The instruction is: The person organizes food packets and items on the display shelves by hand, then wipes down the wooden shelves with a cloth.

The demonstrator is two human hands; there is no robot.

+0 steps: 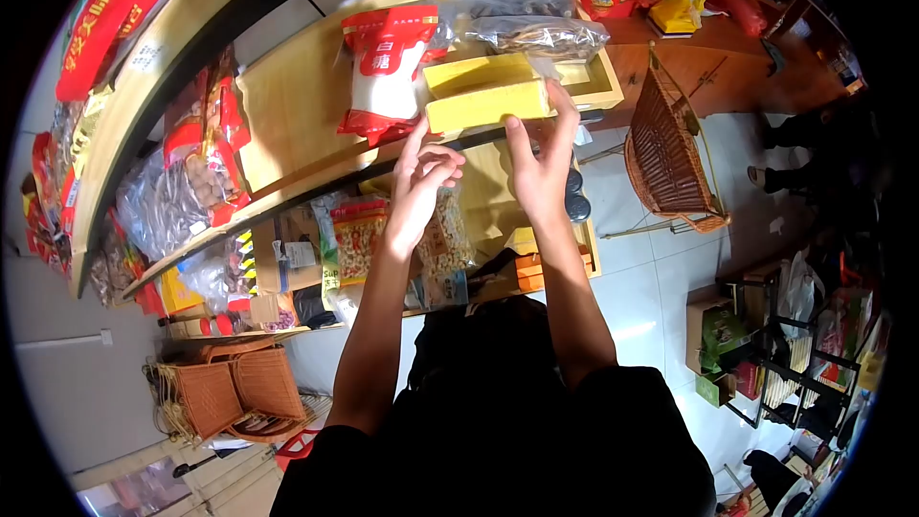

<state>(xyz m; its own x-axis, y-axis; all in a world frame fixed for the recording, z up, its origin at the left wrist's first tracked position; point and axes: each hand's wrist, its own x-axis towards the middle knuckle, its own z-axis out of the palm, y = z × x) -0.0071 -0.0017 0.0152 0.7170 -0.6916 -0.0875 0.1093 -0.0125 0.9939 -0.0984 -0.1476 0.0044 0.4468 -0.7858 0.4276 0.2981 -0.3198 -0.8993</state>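
A yellow box-shaped pack (490, 107) lies at the front of the wooden shelf, with a second yellow pack (479, 75) directly behind it. My right hand (544, 158) grips the front pack's right end, its thumb at the lower front edge and its fingers around the corner. My left hand (418, 190) is by the left end, index finger stretched up to the corner and the other fingers loosely bent and apart, holding nothing. Immediately left of the packs stands a red and white bag of white sugar (385, 72).
Clear bags of dried goods (536, 35) lie behind the packs. A lower shelf holds bagged snacks (359, 239) and orange packs (541, 270). Wicker baskets (670, 148) stand at the right and lower left (235, 388). A dark-clothed person (799, 148) is at far right.
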